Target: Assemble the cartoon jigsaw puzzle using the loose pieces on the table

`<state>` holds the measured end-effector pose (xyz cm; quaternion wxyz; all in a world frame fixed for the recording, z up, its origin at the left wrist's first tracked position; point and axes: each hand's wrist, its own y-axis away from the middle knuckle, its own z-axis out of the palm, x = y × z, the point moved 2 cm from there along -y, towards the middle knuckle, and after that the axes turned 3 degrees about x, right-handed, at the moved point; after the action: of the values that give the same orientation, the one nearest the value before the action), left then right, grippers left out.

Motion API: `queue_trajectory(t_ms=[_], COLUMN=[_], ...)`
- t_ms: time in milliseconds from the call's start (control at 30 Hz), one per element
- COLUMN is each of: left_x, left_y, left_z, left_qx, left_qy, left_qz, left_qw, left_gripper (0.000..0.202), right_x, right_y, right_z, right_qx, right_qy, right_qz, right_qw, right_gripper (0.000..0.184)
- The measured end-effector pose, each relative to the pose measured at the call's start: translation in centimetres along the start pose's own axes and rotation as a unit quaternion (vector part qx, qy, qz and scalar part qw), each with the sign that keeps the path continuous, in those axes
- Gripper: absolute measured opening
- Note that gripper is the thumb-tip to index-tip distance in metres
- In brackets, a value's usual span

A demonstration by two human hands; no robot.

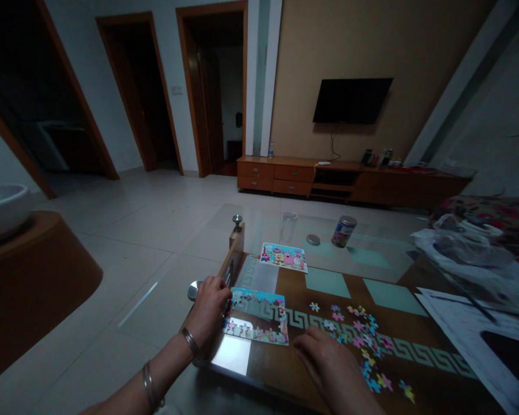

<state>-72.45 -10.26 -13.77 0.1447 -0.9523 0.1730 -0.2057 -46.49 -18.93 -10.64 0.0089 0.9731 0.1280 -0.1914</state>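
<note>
**Left hand** (211, 308): curled, fingertips at the upper left corner of the puzzle (255, 316); whether it pinches anything cannot be told. Two bangles (191, 343) on that wrist and forearm.

**Right hand** (328, 363): fingers loosely spread, palm down on the table (324, 288), holding nothing visible; just beside the puzzle's lower right corner and near the loose pieces (358, 340).

**On the table:** one puzzle, part-assembled, with gaps at top and centre, lying flat between the hands; loose pieces, many, uncounted, right of it; one picture card (284, 257) beyond it; one can (343, 231); one lid (313, 239); one glass (288, 227).

**Right of the table:** one plastic bag (458, 248); one paper sheet (458, 340).
</note>
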Motion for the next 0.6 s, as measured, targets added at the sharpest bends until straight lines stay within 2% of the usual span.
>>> queue_trajectory(t_ms=[267,433,600], left_x=[0.01,-0.24,-0.1], left_y=[-0.03,-0.15,-0.18], left_z=[-0.19,-0.56,-0.68], left_qx=[0.013,0.053,0.072], left_qy=[-0.002,0.073,0.123], left_qz=[-0.015,-0.057,-0.056], left_qw=[1.0,0.994,0.988], left_gripper=[0.024,0.038,0.042], right_x=[-0.04,-0.04,0.1], right_y=[-0.07,-0.07,0.0], right_z=[0.09,0.07,0.12], right_qx=[-0.012,-0.018,-0.01], right_qy=[0.006,0.003,0.001], right_qz=[0.0,0.003,-0.006], right_qw=[1.0,1.0,1.0], right_gripper=[0.03,0.029,0.03])
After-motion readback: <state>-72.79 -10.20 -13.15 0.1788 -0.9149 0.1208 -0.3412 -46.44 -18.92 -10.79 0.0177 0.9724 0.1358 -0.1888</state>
